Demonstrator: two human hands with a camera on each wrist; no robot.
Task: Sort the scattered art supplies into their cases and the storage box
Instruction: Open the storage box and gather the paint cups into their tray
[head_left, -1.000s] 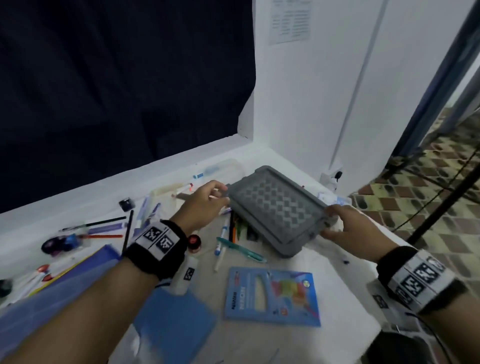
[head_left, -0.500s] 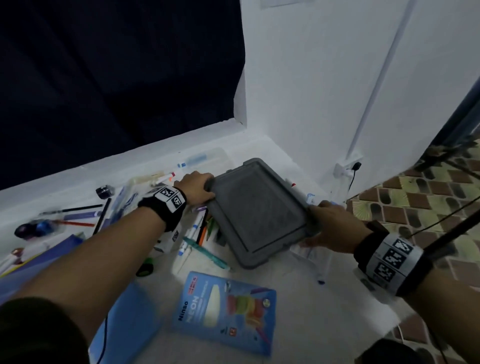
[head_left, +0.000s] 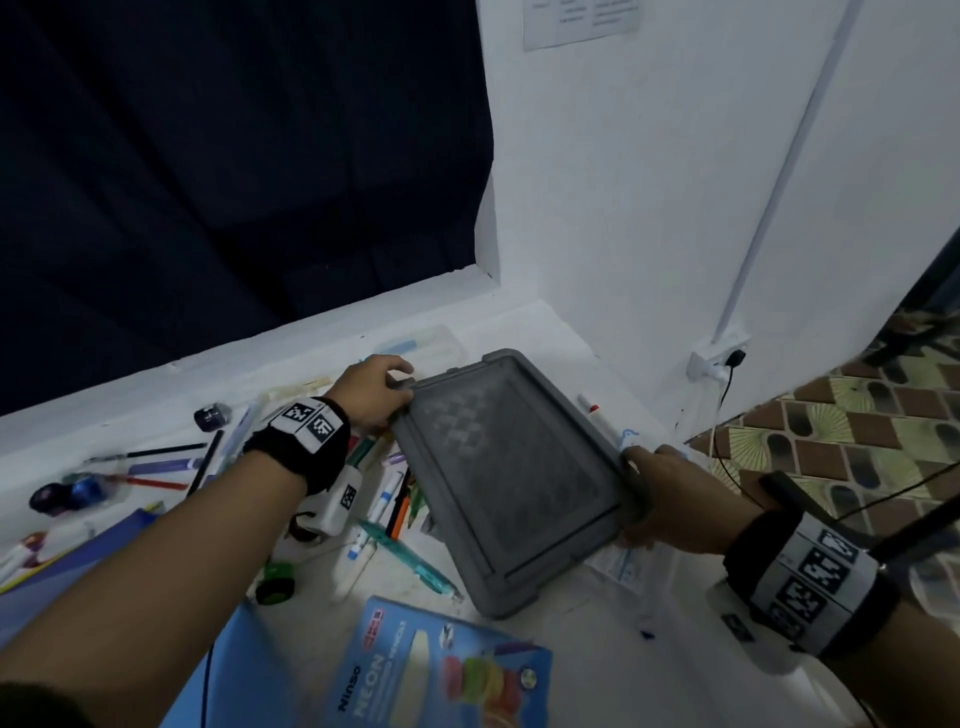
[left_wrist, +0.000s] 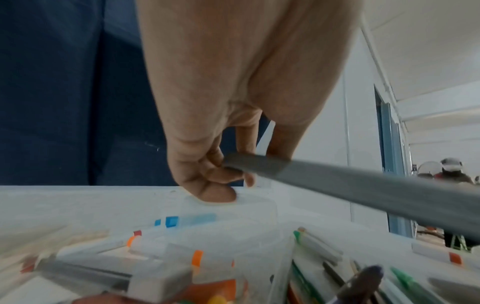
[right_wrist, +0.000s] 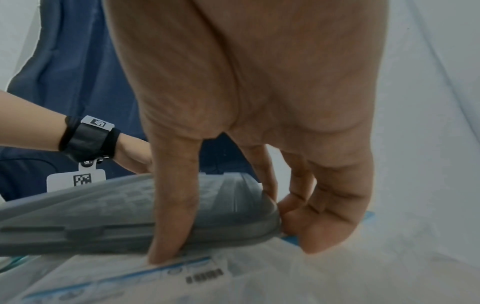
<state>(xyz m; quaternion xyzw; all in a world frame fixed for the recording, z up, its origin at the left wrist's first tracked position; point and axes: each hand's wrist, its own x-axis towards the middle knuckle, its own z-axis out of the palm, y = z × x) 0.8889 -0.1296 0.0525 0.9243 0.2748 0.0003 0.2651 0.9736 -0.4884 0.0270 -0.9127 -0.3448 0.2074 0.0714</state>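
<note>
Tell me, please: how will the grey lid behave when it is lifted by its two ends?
The grey lid probably stays stiff: held at opposite ends by the left hand and right hand, it shows no sag. Likely light, since fingertips suffice. Its smooth rim may slip.

You can read "NEON" and "Ninso" on the blue box (head_left: 441, 670); wall notice (head_left: 579, 21) and barcoded packet (right_wrist: 161, 273) print stay illegible.

Ahead of you on the left hangs a dark blue curtain (head_left: 234, 171) behind a white ledge (head_left: 322, 332). On your right stands a white wall (head_left: 649, 182) with a socket (head_left: 714, 358), and far right lies a patterned tile floor (head_left: 857, 426).
</note>
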